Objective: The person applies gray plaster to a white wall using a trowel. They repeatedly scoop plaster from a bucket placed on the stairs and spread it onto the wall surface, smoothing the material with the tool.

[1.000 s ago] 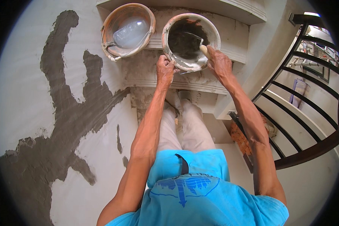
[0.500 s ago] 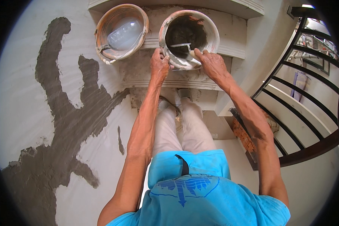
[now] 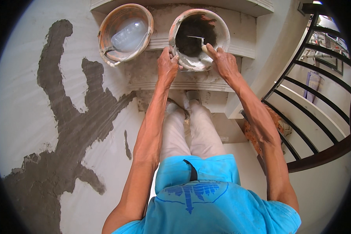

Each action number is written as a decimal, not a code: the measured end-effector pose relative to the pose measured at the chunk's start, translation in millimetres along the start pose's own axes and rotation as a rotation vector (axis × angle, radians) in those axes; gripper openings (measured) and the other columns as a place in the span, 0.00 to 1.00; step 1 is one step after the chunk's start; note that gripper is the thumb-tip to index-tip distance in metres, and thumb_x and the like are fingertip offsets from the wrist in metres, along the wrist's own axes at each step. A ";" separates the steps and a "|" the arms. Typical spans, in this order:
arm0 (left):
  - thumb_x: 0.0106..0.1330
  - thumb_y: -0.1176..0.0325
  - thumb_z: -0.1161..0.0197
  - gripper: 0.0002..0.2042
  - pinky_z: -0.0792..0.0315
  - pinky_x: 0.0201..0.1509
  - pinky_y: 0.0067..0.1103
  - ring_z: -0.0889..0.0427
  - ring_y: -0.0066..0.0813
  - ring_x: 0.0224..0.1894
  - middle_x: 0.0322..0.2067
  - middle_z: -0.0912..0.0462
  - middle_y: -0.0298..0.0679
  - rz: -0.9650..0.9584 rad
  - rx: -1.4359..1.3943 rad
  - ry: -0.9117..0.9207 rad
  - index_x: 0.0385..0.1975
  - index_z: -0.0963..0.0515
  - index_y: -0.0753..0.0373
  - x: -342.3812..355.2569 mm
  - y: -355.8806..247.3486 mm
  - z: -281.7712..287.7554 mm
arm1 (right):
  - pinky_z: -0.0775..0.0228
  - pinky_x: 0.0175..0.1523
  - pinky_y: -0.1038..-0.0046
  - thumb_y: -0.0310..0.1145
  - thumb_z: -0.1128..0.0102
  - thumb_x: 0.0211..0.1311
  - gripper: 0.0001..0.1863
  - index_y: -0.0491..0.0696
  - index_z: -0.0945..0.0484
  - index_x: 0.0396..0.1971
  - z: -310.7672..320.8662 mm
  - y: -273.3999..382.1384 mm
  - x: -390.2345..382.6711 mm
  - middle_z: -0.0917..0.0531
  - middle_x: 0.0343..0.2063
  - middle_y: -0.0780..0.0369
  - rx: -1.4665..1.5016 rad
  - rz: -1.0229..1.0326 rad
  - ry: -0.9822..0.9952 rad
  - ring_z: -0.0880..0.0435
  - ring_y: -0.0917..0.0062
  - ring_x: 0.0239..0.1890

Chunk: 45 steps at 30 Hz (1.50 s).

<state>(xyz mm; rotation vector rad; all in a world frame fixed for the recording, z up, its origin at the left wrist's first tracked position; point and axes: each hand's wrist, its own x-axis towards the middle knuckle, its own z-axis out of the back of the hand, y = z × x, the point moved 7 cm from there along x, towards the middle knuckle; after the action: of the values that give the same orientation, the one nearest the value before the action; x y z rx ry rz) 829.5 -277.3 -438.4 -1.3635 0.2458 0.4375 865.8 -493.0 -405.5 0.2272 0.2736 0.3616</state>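
A mortar-smeared bucket [image 3: 226,37] stands on a stair step with its mouth toward me. My left hand [image 3: 168,67] is closed on the near left of its rim, thumb up. My right hand [image 3: 224,64] wraps the pale handle of a trowel [image 3: 202,40], whose metal shank and thin blade edge reach into the bucket. Dark grey wet mortar [image 3: 188,46] lies inside, below the blade. How much of the blade is in the mortar is hard to make out.
Left of it stands an orange-stained bucket [image 3: 104,31] holding a clear plastic bottle [image 3: 130,34]. Grey mortar patches [image 3: 72,132] cover part of the white wall at left. A black metal railing [image 3: 306,113] runs along the right, near some bricks [image 3: 253,136].
The mortar bucket has shifted slightly to the right with my left hand on it. My right hand and the trowel have moved a little right, and the blade shows at a thinner angle.
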 end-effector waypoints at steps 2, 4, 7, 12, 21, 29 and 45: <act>0.68 0.80 0.42 0.04 0.14 0.29 0.23 0.23 0.21 0.27 0.29 0.28 0.35 -0.005 -0.015 0.000 0.40 0.27 0.70 1.0 -1.6 -1.3 | 0.19 0.40 0.51 0.28 0.42 0.62 0.23 0.54 0.28 0.58 -6.1 -4.8 -13.2 0.15 0.34 0.50 -0.024 0.025 0.042 0.12 0.49 0.35; 0.67 0.80 0.41 0.05 0.14 0.30 0.23 0.22 0.22 0.28 0.29 0.27 0.35 -0.009 0.006 0.007 0.40 0.27 0.70 2.0 -6.9 -3.7 | 0.20 0.40 0.51 0.28 0.42 0.62 0.24 0.55 0.26 0.59 -2.4 -11.1 -21.8 0.15 0.34 0.49 -0.059 0.036 0.088 0.12 0.50 0.35; 0.66 0.80 0.41 0.06 0.13 0.30 0.23 0.21 0.23 0.29 0.29 0.27 0.36 -0.044 0.096 0.018 0.41 0.27 0.70 -1.0 -12.6 -2.8 | 0.20 0.40 0.52 0.28 0.42 0.61 0.24 0.55 0.24 0.59 8.5 -20.4 -26.6 0.15 0.35 0.49 -0.077 0.027 0.087 0.12 0.51 0.35; 0.66 0.80 0.41 0.07 0.13 0.30 0.25 0.20 0.24 0.28 0.29 0.26 0.37 -0.114 0.146 0.015 0.42 0.26 0.69 -4.7 -21.7 -13.3 | 0.20 0.41 0.52 0.24 0.41 0.56 0.25 0.54 0.24 0.56 35.3 -29.9 -6.9 0.15 0.36 0.49 -0.116 -0.064 0.009 0.12 0.51 0.35; 0.66 0.81 0.41 0.08 0.12 0.31 0.24 0.19 0.23 0.29 0.29 0.25 0.37 -0.156 0.194 -0.014 0.43 0.26 0.69 -1.3 -11.7 -10.5 | 0.19 0.42 0.54 0.25 0.40 0.57 0.22 0.53 0.20 0.53 21.8 -13.9 5.6 0.14 0.33 0.49 -0.123 -0.021 0.113 0.12 0.53 0.37; 0.66 0.81 0.42 0.07 0.13 0.30 0.25 0.20 0.23 0.28 0.29 0.25 0.37 -0.137 0.124 -0.018 0.42 0.27 0.69 -4.5 -7.2 -8.6 | 0.20 0.48 0.53 0.29 0.39 0.60 0.18 0.55 0.17 0.51 39.1 -9.4 -10.2 0.13 0.37 0.51 0.008 -0.063 0.125 0.12 0.54 0.42; 0.65 0.82 0.41 0.07 0.14 0.29 0.25 0.21 0.22 0.28 0.27 0.26 0.38 -0.199 0.286 -0.008 0.40 0.26 0.69 -0.4 -6.8 -13.6 | 0.19 0.47 0.56 0.26 0.40 0.57 0.27 0.56 0.22 0.59 -2.3 -22.1 -28.8 0.14 0.41 0.50 -0.087 0.079 0.133 0.11 0.56 0.40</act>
<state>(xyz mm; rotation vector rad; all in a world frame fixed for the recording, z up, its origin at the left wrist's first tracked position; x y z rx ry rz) 833.3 -291.6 -434.8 -1.0931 0.1566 0.2309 846.2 -523.5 -407.1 0.1284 0.3793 0.4671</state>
